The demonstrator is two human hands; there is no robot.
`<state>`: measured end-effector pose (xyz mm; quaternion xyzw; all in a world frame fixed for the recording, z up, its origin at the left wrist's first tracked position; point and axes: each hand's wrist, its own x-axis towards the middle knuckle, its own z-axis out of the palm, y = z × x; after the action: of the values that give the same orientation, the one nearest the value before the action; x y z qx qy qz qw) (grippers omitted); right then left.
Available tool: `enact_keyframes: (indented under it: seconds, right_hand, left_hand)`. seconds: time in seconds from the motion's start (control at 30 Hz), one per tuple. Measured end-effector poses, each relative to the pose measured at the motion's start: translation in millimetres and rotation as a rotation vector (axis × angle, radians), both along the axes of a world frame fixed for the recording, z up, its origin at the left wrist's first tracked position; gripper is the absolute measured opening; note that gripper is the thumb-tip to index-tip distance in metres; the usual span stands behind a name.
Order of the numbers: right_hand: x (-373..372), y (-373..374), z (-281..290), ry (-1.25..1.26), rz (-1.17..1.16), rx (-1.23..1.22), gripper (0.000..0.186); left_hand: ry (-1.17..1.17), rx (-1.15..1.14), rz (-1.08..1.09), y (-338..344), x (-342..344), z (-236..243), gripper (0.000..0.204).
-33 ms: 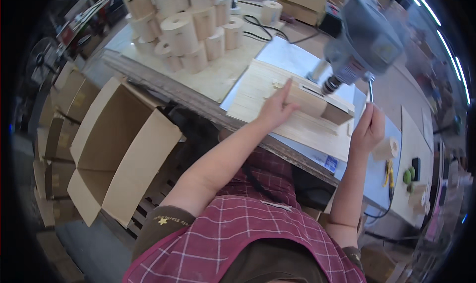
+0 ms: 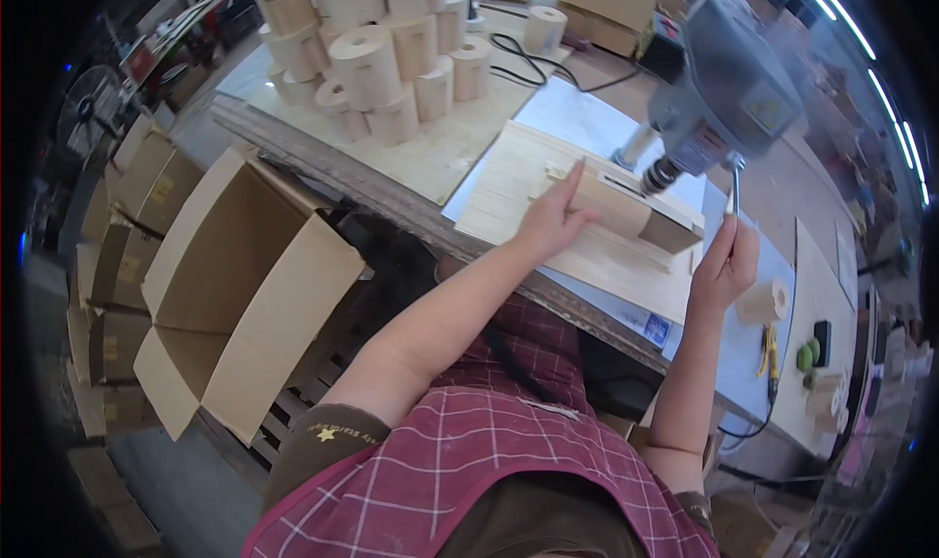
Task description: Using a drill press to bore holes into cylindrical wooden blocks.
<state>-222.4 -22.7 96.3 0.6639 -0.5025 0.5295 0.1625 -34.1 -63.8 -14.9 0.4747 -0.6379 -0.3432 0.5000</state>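
A grey drill press (image 2: 738, 74) stands over the table, its chuck (image 2: 660, 175) right above a pale wooden block (image 2: 626, 206). The block lies on a flat wooden board (image 2: 499, 191) and has a slot-like strip along its top. My left hand (image 2: 553, 223) rests against the block's left end, thumb and forefinger stretched apart; the other fingers are mostly hidden. My right hand (image 2: 729, 260) is closed round the drill press's lever (image 2: 736, 191), right of the block. Whether the bit touches wood cannot be made out.
Wooden cylinders (image 2: 367, 69) with centre holes are stacked at the back left. An open cardboard box (image 2: 279, 328) stands left, below the table edge (image 2: 333, 172). Another cylinder (image 2: 763, 302) and a yellow-handled tool (image 2: 769, 353) lie right. A black cable (image 2: 548, 64) loops behind.
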Motion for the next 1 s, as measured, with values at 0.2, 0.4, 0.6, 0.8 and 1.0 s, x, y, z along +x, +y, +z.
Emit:
enact_keyframes:
  seconds: [0.2, 0.4, 0.6, 0.8, 1.0]
  right_hand:
    - [-2.8, -18.5, -46.2, 0.015, 0.048, -0.095, 0.009]
    - [-6.1, -20.8, -49.6, 0.043, 0.030, -0.100, 0.008]
    - [-11.9, -3.4, -0.4, 0.124, 0.051, -0.038, 0.009]
    - [-23.4, -47.9, 105.8, 0.132, 0.028, 0.138, 0.032]
    - [-47.8, -83.5, 147.1, -0.030, 0.035, 0.543, 0.036]
  left_hand:
    - [-0.034, -0.008, -0.018, 4.4, 4.7, 0.9, 0.073]
    - [0.024, 0.010, -0.071, 2.0, 3.5, -0.7, 0.075]
    - [-0.002, -0.095, -0.034, -5.4, 1.7, -11.7, 0.076]
    - [0.055, -0.011, -0.062, -9.1, 5.4, -14.7, 0.073]
    - [0.055, 0.056, -0.192, -8.3, -22.7, 3.0, 0.074]
